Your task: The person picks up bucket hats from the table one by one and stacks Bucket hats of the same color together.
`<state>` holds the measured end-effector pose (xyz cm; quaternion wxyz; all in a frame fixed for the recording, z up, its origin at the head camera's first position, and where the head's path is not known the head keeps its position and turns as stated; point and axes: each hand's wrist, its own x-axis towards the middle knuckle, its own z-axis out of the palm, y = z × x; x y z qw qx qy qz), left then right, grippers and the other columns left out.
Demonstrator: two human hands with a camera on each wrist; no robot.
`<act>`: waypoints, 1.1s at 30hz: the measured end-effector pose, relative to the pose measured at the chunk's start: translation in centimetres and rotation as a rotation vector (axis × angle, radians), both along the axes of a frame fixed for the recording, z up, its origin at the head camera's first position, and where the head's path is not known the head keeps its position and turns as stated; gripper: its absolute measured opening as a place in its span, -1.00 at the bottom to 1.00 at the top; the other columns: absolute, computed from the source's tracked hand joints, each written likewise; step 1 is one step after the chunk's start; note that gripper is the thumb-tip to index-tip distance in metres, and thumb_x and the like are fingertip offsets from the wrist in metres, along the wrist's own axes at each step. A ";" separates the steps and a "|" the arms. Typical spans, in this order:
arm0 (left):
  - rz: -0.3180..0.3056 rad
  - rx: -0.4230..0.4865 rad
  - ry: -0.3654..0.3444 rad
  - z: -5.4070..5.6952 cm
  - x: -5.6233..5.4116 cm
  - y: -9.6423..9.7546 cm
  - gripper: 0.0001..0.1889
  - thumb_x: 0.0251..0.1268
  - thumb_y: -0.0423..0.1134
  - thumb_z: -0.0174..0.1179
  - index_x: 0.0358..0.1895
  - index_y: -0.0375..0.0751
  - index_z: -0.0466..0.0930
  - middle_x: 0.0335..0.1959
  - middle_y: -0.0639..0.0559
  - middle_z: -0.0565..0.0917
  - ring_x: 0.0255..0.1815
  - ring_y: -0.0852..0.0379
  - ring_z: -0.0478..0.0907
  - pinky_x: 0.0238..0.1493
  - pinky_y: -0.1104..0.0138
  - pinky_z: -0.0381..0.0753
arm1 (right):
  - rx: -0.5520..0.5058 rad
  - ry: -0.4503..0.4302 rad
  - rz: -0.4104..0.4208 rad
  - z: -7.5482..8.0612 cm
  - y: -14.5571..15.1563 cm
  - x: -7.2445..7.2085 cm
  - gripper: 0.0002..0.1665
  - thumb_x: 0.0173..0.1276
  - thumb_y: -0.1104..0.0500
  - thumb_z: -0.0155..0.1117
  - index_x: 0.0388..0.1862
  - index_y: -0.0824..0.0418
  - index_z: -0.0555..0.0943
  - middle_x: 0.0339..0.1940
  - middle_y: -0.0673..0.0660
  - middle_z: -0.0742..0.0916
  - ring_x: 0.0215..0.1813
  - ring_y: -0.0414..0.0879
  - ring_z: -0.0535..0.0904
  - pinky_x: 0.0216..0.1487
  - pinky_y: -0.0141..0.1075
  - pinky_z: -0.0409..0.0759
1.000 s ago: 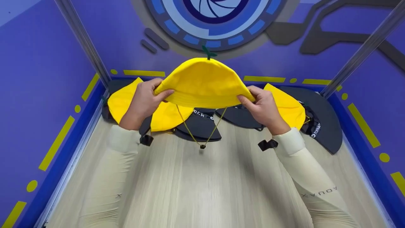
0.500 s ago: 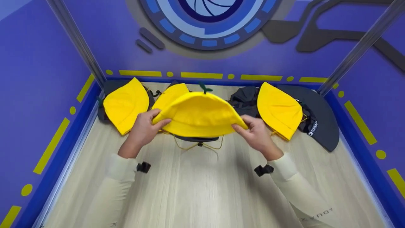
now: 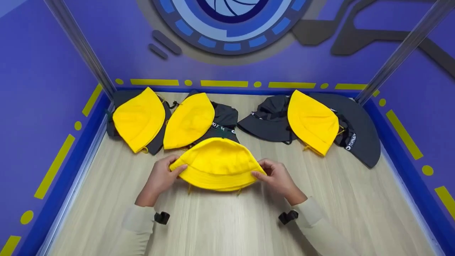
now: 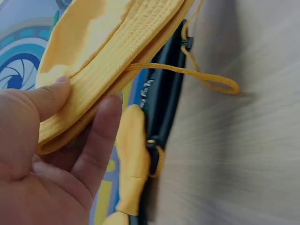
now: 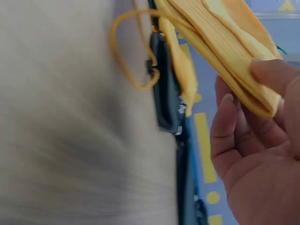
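A yellow bucket hat (image 3: 217, 163) is held by both hands near the middle of the table, flattened, with its brim toward the person. My left hand (image 3: 161, 177) pinches its left brim corner, thumb on top. At the opposite corner my right hand (image 3: 280, 177) pinches the brim the same way. In the left wrist view the hat (image 4: 98, 51) hangs above the table with a looped yellow cord (image 4: 206, 77). The right wrist view has the folded brim (image 5: 225, 56) between thumb and fingers. A dark green sprout on the crown's top shows only faintly against the dark hat behind.
Behind lie more hats: two yellow ones (image 3: 140, 121) (image 3: 192, 121) on the left, over dark grey hats. To the right, another yellow hat (image 3: 312, 122) sits between a dark grey hat (image 3: 266, 124) and a wide-brimmed one (image 3: 366, 131). Blue-purple walls (image 3: 46, 89) enclose the wooden table (image 3: 220, 227).
Both hands have brought the yellow hat down and toward the person, from high before the back wall to low over the table. The hats behind came into fuller view.
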<state>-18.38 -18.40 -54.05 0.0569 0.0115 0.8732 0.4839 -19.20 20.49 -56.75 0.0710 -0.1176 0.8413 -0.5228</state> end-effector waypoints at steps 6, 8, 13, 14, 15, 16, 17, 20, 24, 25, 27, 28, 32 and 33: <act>0.029 -0.130 -0.105 -2.4 0.8 0.6 -0.72 0.40 -0.19 0.33 0.10 -0.16 0.62 -0.09 -0.04 0.69 -0.14 0.05 0.58 -0.06 0.19 0.63 | 0.083 -0.040 -0.013 -1.9 -0.3 0.9 -0.53 0.27 0.00 0.55 0.10 -0.01 0.58 -0.50 -0.02 0.65 -0.46 -0.15 0.49 -0.41 -0.46 0.49; 0.030 -0.177 -0.116 -2.9 1.1 0.8 -0.68 0.38 -0.20 0.35 0.13 -0.16 0.60 -0.01 -0.06 0.70 -0.06 0.03 0.59 0.05 0.13 0.63 | 0.139 -0.028 -0.008 -2.1 -0.4 1.1 -0.53 0.27 0.01 0.55 0.11 -0.04 0.57 -0.53 -0.02 0.58 -0.50 -0.16 0.45 -0.46 -0.45 0.46; 0.016 -0.252 -0.118 -3.9 1.7 1.1 -0.63 0.35 -0.22 0.38 0.15 -0.15 0.56 -0.01 -0.10 0.69 -0.05 -0.01 0.59 0.08 0.08 0.63 | 0.242 -0.020 -0.010 -2.4 -0.8 1.4 -0.58 0.27 0.04 0.55 0.06 -0.01 0.60 -0.51 -0.03 0.56 -0.54 -0.17 0.46 -0.50 -0.44 0.47; 0.015 -0.261 -0.113 -4.0 1.7 1.1 -0.63 0.34 -0.22 0.38 0.15 -0.16 0.56 -0.01 -0.10 0.68 -0.05 -0.01 0.59 0.09 0.08 0.63 | 0.252 -0.023 -0.012 -2.5 -0.9 1.4 -0.58 0.27 0.05 0.55 0.06 0.01 0.61 -0.51 -0.02 0.56 -0.53 -0.16 0.46 -0.50 -0.43 0.47; 0.016 -0.272 -0.103 -4.2 1.8 1.1 -0.63 0.34 -0.23 0.39 0.15 -0.17 0.56 -0.01 -0.10 0.67 -0.03 -0.02 0.59 0.10 0.08 0.62 | 0.266 -0.027 -0.016 -2.5 -0.9 1.4 -0.58 0.27 0.04 0.55 0.06 0.02 0.61 -0.51 -0.02 0.57 -0.53 -0.15 0.46 -0.50 -0.42 0.47; 0.016 -0.282 -0.092 -4.3 1.8 1.2 -0.63 0.34 -0.23 0.39 0.15 -0.19 0.56 0.00 -0.11 0.66 -0.01 -0.02 0.58 0.11 0.07 0.62 | 0.281 -0.028 -0.019 -2.5 -1.0 1.4 -0.59 0.27 0.04 0.55 0.05 0.03 0.62 -0.50 0.00 0.57 -0.51 -0.15 0.46 -0.49 -0.42 0.47; 0.014 -0.297 -0.076 -4.4 1.8 1.2 -0.62 0.33 -0.24 0.39 0.15 -0.20 0.57 0.01 -0.11 0.64 0.01 -0.03 0.58 0.11 0.06 0.61 | 0.299 -0.027 -0.022 -2.6 -1.1 1.4 -0.59 0.26 0.05 0.55 0.04 0.04 0.63 -0.48 0.00 0.58 -0.49 -0.14 0.46 -0.47 -0.41 0.47; 0.010 -0.369 0.001 -4.3 1.8 1.6 -0.60 0.28 -0.25 0.43 0.14 -0.22 0.57 -0.01 -0.14 0.60 0.02 -0.08 0.54 0.11 0.05 0.58 | 0.369 0.003 -0.038 -2.5 -1.5 1.3 -0.58 0.23 0.04 0.57 0.02 0.06 0.65 -0.38 0.02 0.58 -0.36 -0.14 0.46 -0.35 -0.38 0.49; -0.025 -0.466 0.151 -3.3 1.9 3.3 -0.51 0.17 -0.26 0.51 0.17 -0.20 0.60 0.03 -0.16 0.57 0.07 -0.16 0.47 0.11 -0.01 0.49 | 0.444 0.130 -0.055 -2.1 -2.3 1.5 -0.52 0.19 0.04 0.60 0.07 0.08 0.67 -0.14 0.04 0.57 -0.11 -0.13 0.42 -0.13 -0.32 0.56; -0.051 -0.478 0.186 -3.1 2.0 3.9 -0.49 0.15 -0.26 0.53 0.19 -0.19 0.61 0.06 -0.17 0.56 0.10 -0.17 0.45 0.12 -0.04 0.47 | 0.450 0.178 -0.047 -2.0 -2.5 1.5 -0.51 0.18 0.05 0.60 0.08 0.09 0.68 -0.08 0.04 0.57 -0.06 -0.11 0.42 -0.08 -0.30 0.59; -0.126 -0.488 0.225 -2.5 2.2 5.2 -0.44 0.13 -0.23 0.54 0.23 -0.15 0.61 0.17 -0.15 0.55 0.22 -0.18 0.43 0.22 -0.07 0.45 | 0.444 0.258 -0.014 -1.6 -3.0 1.7 -0.50 0.19 0.05 0.60 0.11 0.10 0.70 0.04 0.05 0.58 0.06 -0.08 0.44 0.07 -0.25 0.65; -0.174 -0.498 0.233 -2.3 2.3 5.9 -0.43 0.15 -0.19 0.53 0.26 -0.13 0.60 0.23 -0.14 0.54 0.29 -0.18 0.41 0.28 -0.07 0.43 | 0.436 0.286 0.012 -1.5 -3.3 1.8 -0.50 0.21 0.04 0.59 0.12 0.10 0.71 0.10 0.06 0.59 0.12 -0.06 0.46 0.14 -0.23 0.66; -0.366 -0.578 0.208 -1.9 2.6 8.4 -0.32 0.25 0.02 0.45 0.42 -0.04 0.48 0.50 -0.15 0.39 0.54 -0.23 0.24 0.52 -0.12 0.28 | 0.447 0.341 0.150 -1.2 -4.4 2.0 -0.49 0.28 0.01 0.53 0.18 0.12 0.70 0.33 0.10 0.58 0.34 0.02 0.49 0.36 -0.13 0.59; -0.405 -0.600 0.189 -1.9 2.6 8.9 -0.28 0.27 0.06 0.42 0.47 -0.02 0.43 0.55 -0.17 0.32 0.59 -0.25 0.17 0.55 -0.14 0.22 | 0.465 0.333 0.177 -1.3 -4.6 2.0 -0.47 0.30 -0.01 0.51 0.22 0.11 0.69 0.39 0.11 0.55 0.39 0.03 0.48 0.38 -0.12 0.57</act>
